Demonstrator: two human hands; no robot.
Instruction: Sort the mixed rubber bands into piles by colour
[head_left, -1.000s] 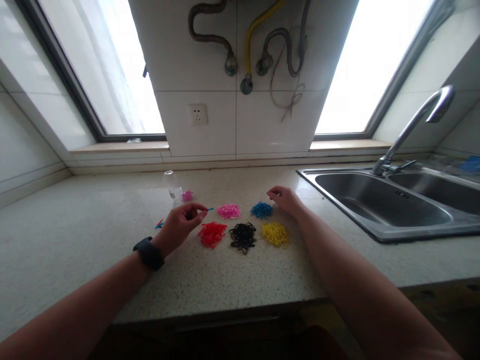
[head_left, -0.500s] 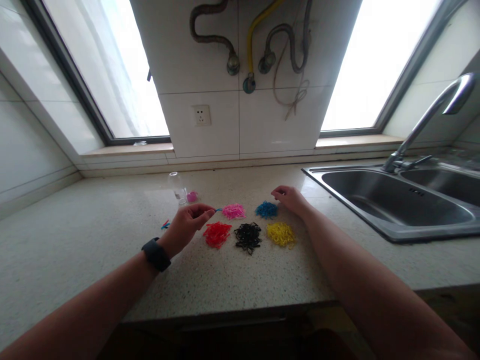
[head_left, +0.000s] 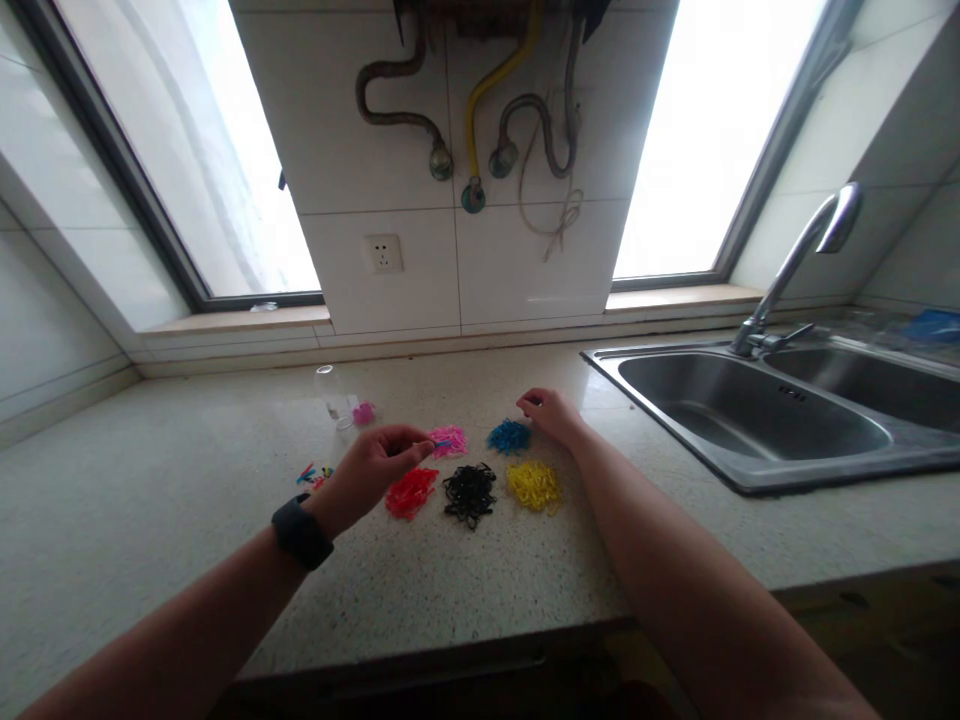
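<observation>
Between thumb and forefinger, my left hand [head_left: 381, 462] pinches a small blue rubber band [head_left: 442, 443], held at the pink pile of rubber bands [head_left: 454, 440]. The red pile [head_left: 411, 493] lies just below that hand. My right hand [head_left: 551, 412] rests with its fingers curled together, right beside the blue pile [head_left: 508, 436]. Whether anything is in those fingers is hidden. Nearer to me are a black pile [head_left: 469, 495] and a yellow pile [head_left: 534, 486]. A few mixed-colour bands [head_left: 313, 475] lie left of my left hand, partly covered by it.
A clear bottle [head_left: 332, 398] stands at the back left, with a pink cap [head_left: 364, 412] beside it. To the right, a steel sink [head_left: 675, 440] with a tall faucet [head_left: 795, 265] is set into the speckled counter [head_left: 360, 610]. Hoses hang on the tiled wall.
My view has tilted up and turned slightly right. My left fingertips, with the blue band, have moved right to the pink pile. My right hand stays beside the blue pile.
</observation>
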